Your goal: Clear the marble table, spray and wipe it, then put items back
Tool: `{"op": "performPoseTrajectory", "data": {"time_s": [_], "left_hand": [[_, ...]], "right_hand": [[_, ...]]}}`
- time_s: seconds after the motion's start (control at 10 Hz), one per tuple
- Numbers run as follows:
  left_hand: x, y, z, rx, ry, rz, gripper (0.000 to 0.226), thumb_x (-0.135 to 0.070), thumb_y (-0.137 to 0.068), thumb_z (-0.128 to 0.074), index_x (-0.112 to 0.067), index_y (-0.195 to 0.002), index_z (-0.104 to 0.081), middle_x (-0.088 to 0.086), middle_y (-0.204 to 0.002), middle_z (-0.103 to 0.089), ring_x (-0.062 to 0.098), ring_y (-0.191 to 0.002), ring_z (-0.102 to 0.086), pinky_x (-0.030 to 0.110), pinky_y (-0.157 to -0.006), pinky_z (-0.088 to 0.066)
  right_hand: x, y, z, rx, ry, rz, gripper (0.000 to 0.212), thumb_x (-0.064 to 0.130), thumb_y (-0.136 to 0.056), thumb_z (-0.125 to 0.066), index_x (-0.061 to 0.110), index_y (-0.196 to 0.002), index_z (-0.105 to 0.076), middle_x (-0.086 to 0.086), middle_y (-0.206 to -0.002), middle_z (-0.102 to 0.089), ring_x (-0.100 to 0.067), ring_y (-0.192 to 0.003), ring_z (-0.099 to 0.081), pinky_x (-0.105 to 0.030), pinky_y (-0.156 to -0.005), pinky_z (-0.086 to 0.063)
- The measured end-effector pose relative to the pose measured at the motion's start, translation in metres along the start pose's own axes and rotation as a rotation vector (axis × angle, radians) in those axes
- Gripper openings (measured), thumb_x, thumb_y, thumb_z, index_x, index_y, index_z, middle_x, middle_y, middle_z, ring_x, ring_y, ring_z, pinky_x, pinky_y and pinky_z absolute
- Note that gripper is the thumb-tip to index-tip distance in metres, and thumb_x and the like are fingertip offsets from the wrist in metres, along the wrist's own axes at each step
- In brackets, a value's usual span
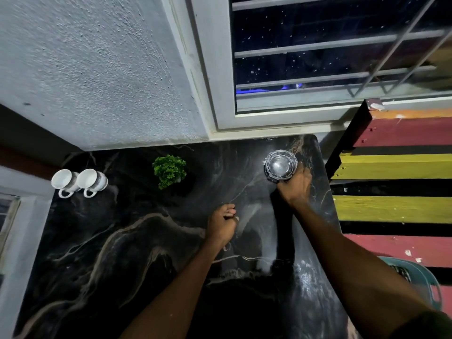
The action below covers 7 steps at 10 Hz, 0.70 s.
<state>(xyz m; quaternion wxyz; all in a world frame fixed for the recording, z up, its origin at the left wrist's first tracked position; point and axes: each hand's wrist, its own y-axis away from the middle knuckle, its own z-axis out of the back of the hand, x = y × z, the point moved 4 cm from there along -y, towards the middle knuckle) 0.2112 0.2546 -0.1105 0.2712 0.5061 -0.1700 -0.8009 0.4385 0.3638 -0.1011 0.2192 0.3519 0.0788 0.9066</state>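
On marble table (122, 241) | right hand (294, 188) grips glass jar (280, 166) | left hand (222, 225) curled, holding nothing

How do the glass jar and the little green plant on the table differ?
The glass jar is clear and shiny; the green plant is leafy and matte. The right hand grips the jar near the window corner, while the plant stands untouched nearer the wall's middle. Both stand upright on the marble table.
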Motion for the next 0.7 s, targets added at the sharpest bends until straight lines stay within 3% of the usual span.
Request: {"op": "performPoseTrajectory", "data": {"time_s": [0.2, 0.4, 0.6, 0.7], "left_hand": [[0.005, 0.012, 0.002, 0.009, -0.009, -0.020, 0.041, 0.002, -0.086, -0.066, -0.008, -0.126, -0.067, 0.008, -0.122, -0.070, 0.017, -0.111, -0.065, 0.030, -0.105, -0.051], [0.010, 0.036, -0.001, 0.064, -0.150, -0.110, 0.047, -0.002, -0.086, -0.067, -0.012, -0.132, -0.064, 0.006, -0.131, -0.066, 0.020, -0.121, -0.063, 0.037, -0.109, -0.048], [0.027, 0.072, -0.009, 0.163, -0.240, -0.189, 0.048, 0.005, -0.084, -0.063, -0.010, -0.129, -0.064, 0.002, -0.128, -0.063, 0.019, -0.122, -0.060, 0.017, -0.098, -0.044], [0.034, 0.088, -0.014, 0.173, -0.330, -0.265, 0.051, 0.004, -0.082, -0.062, -0.009, -0.132, -0.064, 0.005, -0.133, -0.063, 0.020, -0.125, -0.060, 0.024, -0.108, -0.044]], "right_hand": [[-0.002, 0.002, 0.002, 0.001, 0.018, 0.014, 0.076, 0.005, -0.082, -0.073, -0.005, -0.148, -0.037, -0.028, -0.148, -0.042, -0.042, -0.139, -0.038, -0.044, -0.120, -0.032], [-0.017, 0.033, 0.010, 0.005, 0.043, -0.022, 0.079, 0.004, -0.078, -0.069, -0.007, -0.148, -0.035, -0.028, -0.144, -0.044, -0.042, -0.137, -0.042, -0.044, -0.119, -0.034], [-0.042, 0.099, 0.013, 0.041, 0.003, -0.019, 0.065, 0.001, -0.078, -0.068, 0.001, -0.139, -0.048, -0.019, -0.142, -0.046, -0.035, -0.137, -0.040, -0.036, -0.119, -0.030], [-0.053, 0.144, 0.006, -0.015, -0.011, 0.037, 0.055, 0.000, -0.077, -0.061, 0.004, -0.132, -0.056, -0.017, -0.134, -0.050, -0.035, -0.131, -0.044, -0.036, -0.115, -0.033]]}}
